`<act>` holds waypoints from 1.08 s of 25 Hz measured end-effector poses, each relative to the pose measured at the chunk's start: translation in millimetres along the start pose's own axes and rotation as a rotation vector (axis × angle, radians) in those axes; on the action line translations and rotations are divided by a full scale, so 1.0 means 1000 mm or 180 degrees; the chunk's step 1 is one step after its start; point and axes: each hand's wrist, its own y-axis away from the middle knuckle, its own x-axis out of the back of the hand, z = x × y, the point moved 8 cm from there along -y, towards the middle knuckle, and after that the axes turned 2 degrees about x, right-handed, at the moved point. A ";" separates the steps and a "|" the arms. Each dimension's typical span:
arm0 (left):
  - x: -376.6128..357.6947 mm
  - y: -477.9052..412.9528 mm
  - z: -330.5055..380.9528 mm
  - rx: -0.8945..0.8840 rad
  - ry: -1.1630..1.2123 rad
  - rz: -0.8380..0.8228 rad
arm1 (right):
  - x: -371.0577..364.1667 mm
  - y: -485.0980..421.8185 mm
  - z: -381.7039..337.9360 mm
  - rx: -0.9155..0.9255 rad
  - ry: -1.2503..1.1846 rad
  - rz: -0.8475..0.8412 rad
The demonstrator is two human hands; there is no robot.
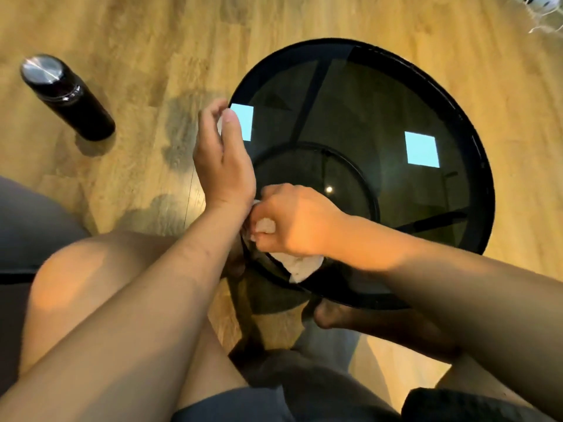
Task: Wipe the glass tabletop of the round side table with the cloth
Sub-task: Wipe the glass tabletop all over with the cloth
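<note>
The round side table [475,153] has a dark glass top in a black rim and stands on the wooden floor in front of me. My right hand [292,220] grips a white cloth [301,266] at the table's near left edge, with part of the cloth hanging below my fist. My left hand [222,153] is at the table's left rim, thumb on top and fingers curled over the edge. Whether it holds the rim tightly is unclear.
A black bottle [65,95] with a silver cap stands on the floor to the left. My bare knees and a foot [365,321] are close under the table's near side. A white object [542,7] sits at the top right corner.
</note>
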 end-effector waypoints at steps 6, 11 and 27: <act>-0.016 0.015 -0.020 -0.0538 -0.1507 -0.0976 | 0.059 -0.100 0.058 -0.0396 -0.0007 0.0986; -0.032 0.021 -0.037 -0.0912 -0.2516 -0.1439 | 0.103 -0.143 0.143 -0.1091 -0.0389 0.1428; -0.038 0.022 -0.031 -0.1016 -0.3146 -0.1534 | 0.051 0.221 0.331 -0.3423 -0.0001 0.1226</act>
